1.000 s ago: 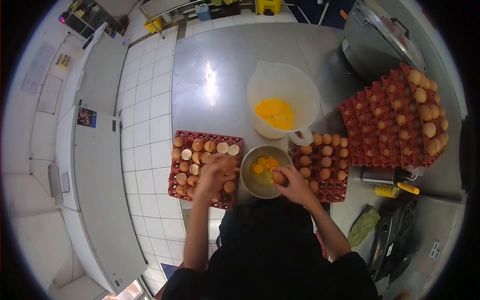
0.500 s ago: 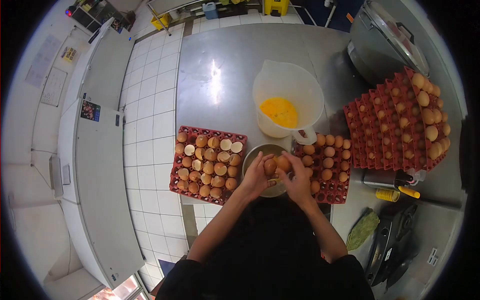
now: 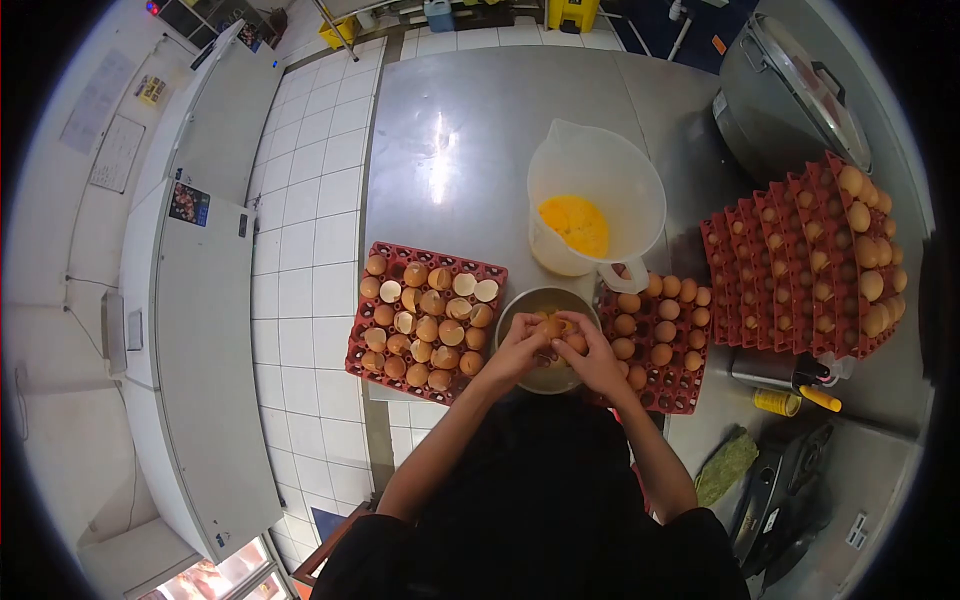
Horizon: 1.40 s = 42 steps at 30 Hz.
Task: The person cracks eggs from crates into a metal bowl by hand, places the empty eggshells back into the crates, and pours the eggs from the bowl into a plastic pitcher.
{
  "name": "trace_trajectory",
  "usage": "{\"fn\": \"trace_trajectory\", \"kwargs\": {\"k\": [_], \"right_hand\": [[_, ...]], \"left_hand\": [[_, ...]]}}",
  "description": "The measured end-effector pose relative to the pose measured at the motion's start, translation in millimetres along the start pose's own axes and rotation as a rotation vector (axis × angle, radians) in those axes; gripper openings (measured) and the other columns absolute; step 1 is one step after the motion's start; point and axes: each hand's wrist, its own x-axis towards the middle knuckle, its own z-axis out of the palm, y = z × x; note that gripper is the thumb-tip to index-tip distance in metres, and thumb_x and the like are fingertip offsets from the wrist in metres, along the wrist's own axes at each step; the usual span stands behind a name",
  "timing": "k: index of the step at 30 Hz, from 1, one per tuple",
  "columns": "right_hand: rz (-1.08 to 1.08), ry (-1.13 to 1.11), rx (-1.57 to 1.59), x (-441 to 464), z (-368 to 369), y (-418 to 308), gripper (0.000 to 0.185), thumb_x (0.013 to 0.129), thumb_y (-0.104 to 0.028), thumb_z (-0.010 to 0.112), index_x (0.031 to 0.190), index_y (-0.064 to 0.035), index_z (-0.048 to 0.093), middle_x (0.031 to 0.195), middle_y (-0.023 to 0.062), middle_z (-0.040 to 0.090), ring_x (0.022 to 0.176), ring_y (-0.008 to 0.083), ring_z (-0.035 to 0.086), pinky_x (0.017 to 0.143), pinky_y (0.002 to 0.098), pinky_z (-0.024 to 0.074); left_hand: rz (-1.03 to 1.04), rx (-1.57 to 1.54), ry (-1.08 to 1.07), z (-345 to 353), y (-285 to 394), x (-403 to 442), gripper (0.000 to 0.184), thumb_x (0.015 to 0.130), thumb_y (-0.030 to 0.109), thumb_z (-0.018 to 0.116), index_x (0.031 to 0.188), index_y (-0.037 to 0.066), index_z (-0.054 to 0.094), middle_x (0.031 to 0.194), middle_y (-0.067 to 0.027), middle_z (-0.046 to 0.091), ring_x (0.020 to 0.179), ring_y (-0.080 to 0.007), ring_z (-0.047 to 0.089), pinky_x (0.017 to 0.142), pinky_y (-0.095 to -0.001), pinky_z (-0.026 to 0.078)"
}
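Observation:
Both hands are close together over a metal bowl [image 3: 546, 298]. My left hand [image 3: 520, 348] has its fingers curled round a brown egg [image 3: 549, 327]. My right hand [image 3: 597, 364] is closed on another rounded brown egg piece [image 3: 576, 343], touching the first. Whether these are two eggs or halves of one shell is hard to tell, as fingers cover much of them. Left of the bowl is a red tray of eggshells [image 3: 497, 273], many broken open. On the right, a red egg tray [image 3: 680, 402] holds several whole eggs and some bare cups.
Behind the bowl stands a translucent jug [image 3: 622, 185] with yellow egg liquid [image 3: 576, 225] in it. Stacked egg trays [image 3: 790, 260] lean at the right, near a large lidded pot [image 3: 770, 110]. A green cloth [image 3: 727, 467] and a black stove [image 3: 785, 480] are at lower right.
The hands have drawn closer together, and the egg pieces are now more covered by fingers. The whole view has shifted slightly, with table objects appearing further right.

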Motion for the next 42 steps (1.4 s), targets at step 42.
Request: {"fn": "trace_trajectory", "kwargs": {"k": [42], "right_hand": [[-0.133, -0.136, -0.189, 3, -1, -52, 0.055, 0.084, -0.014, 0.088, 0.136, -0.0078, 0.069, 0.128, 0.0167, 0.074, 0.118, 0.028, 0.073, 0.102, 0.0375, 0.0561]], "left_hand": [[0.086, 0.256, -0.002, -7, 16, -28, 0.051, 0.093, 0.011, 0.079, 0.137, 0.013, 0.053, 0.121, -0.0041, 0.064, 0.088, -0.0086, 0.062, 0.076, -0.0238, 0.052]]}}
